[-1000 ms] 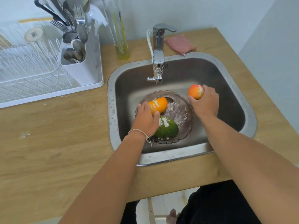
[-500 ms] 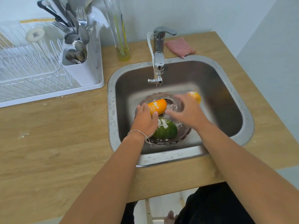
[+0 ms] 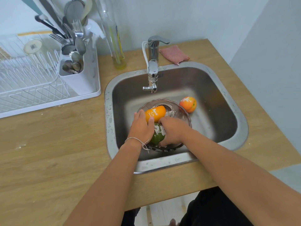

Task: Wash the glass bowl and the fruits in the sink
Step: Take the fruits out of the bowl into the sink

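A ribbed glass bowl [image 3: 182, 112] sits on the floor of the steel sink [image 3: 211, 98], below the tap. In it lie an orange oblong fruit [image 3: 155, 113] and a green fruit [image 3: 157, 136], both dusted with white powder. My left hand [image 3: 141, 126] grips the bowl's left rim, thumb against the orange fruit. My right hand [image 3: 172, 132] is inside the bowl, fingers closed around the green fruit. A round orange-red fruit [image 3: 188, 104] with a white patch rests on the sink floor just right of the bowl.
The chrome tap [image 3: 153, 69] hangs over the sink's back edge; no water is visible. A pink sponge cloth [image 3: 174, 54] lies behind the sink. A tall glass bottle [image 3: 115, 46], a cutlery holder [image 3: 76, 62] and a white dish rack [image 3: 29, 79] stand on the wooden counter at left.
My right hand set the round orange-red fruit down on the sink floor, then moved left into the bowl onto the green fruit. My left hand stayed on the bowl.
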`<move>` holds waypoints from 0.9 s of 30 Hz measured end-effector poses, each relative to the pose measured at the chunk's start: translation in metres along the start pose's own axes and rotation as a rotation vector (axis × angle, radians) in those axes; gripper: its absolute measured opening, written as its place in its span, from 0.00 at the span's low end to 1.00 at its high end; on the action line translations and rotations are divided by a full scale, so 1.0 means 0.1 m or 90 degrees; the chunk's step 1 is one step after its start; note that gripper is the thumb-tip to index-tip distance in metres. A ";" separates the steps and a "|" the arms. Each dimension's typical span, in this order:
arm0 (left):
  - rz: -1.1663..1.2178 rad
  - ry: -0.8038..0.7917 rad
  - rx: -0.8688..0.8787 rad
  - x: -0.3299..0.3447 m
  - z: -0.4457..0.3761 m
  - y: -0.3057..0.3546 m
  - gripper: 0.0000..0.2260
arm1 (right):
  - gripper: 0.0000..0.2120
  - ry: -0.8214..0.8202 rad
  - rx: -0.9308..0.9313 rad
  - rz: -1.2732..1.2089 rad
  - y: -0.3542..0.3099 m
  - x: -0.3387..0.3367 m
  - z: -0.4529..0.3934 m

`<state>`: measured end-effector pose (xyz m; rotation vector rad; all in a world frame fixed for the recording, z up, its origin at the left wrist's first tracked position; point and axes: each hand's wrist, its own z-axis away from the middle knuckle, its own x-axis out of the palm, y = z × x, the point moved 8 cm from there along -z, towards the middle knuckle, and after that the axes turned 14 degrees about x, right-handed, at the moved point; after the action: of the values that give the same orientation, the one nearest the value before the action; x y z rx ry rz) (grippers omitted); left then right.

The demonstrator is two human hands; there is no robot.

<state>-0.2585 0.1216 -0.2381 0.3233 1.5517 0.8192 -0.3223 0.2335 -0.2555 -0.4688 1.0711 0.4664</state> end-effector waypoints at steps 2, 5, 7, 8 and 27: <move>0.004 0.013 0.009 -0.02 0.00 0.01 0.13 | 0.39 0.024 0.024 0.012 0.05 -0.06 0.01; 0.011 0.020 0.021 -0.04 -0.01 0.01 0.15 | 0.41 0.074 0.092 -0.058 0.23 -0.22 0.03; 0.021 0.021 0.019 -0.04 0.00 0.00 0.13 | 0.41 0.108 0.160 -0.160 0.42 -0.33 0.07; 0.024 0.020 0.017 -0.04 0.00 0.00 0.12 | 0.41 0.135 0.202 -0.220 0.53 -0.40 0.11; -0.055 -0.121 0.020 0.16 0.04 0.01 0.21 | 0.42 0.241 0.610 -0.392 1.40 -0.44 0.50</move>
<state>-0.2575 0.1341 -0.2497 0.3450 1.3913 0.6782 -0.3844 0.3698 -0.2141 -0.0014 1.2993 -0.7000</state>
